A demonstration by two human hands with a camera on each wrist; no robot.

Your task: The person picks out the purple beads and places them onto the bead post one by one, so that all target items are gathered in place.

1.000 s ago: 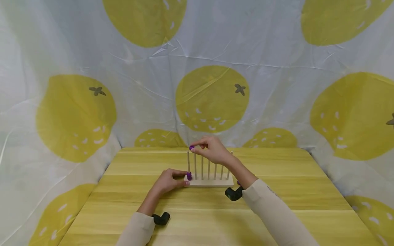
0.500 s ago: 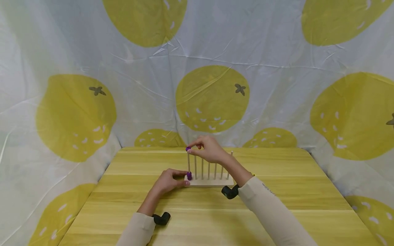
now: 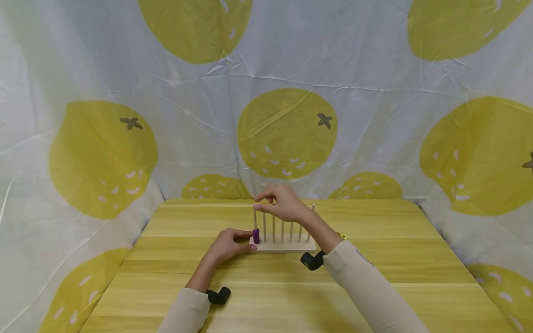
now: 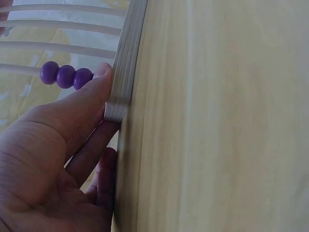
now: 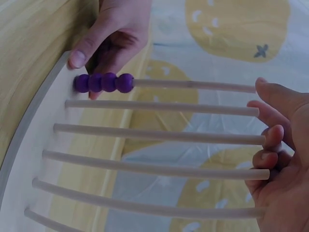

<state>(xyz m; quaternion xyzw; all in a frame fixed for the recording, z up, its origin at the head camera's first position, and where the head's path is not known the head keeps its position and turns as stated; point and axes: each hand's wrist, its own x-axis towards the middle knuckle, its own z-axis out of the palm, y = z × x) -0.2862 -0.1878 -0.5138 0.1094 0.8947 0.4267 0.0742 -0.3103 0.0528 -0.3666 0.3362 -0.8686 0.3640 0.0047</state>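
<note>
A pale wooden peg stand (image 3: pixel 287 248) with a row of several upright pegs is on the table. My left hand (image 3: pixel 226 245) pinches the left end of its base, thumb (image 4: pixel 99 77) on top. Several round purple beads (image 5: pixel 104 82) are stacked at the bottom of the leftmost peg, beside that thumb. At the top of the same peg is my right hand (image 3: pixel 283 203), its thumb (image 5: pixel 277 94) right at the tip and the index finger held apart. Between these fingers there is no bead. The other pegs in the right wrist view are bare.
A small yellow item (image 3: pixel 342 236) shows partly behind the right wrist. Black wrist cameras (image 3: pixel 312 261) jut from both sleeves. Behind the wooden table (image 3: pixel 266 291) hangs a white curtain (image 3: pixel 366 129) with yellow fruit prints.
My right hand brought a purple bead left to the leftmost peg's top and let it go. The bead slid down onto the stack, now taller. My left hand stayed in place.
</note>
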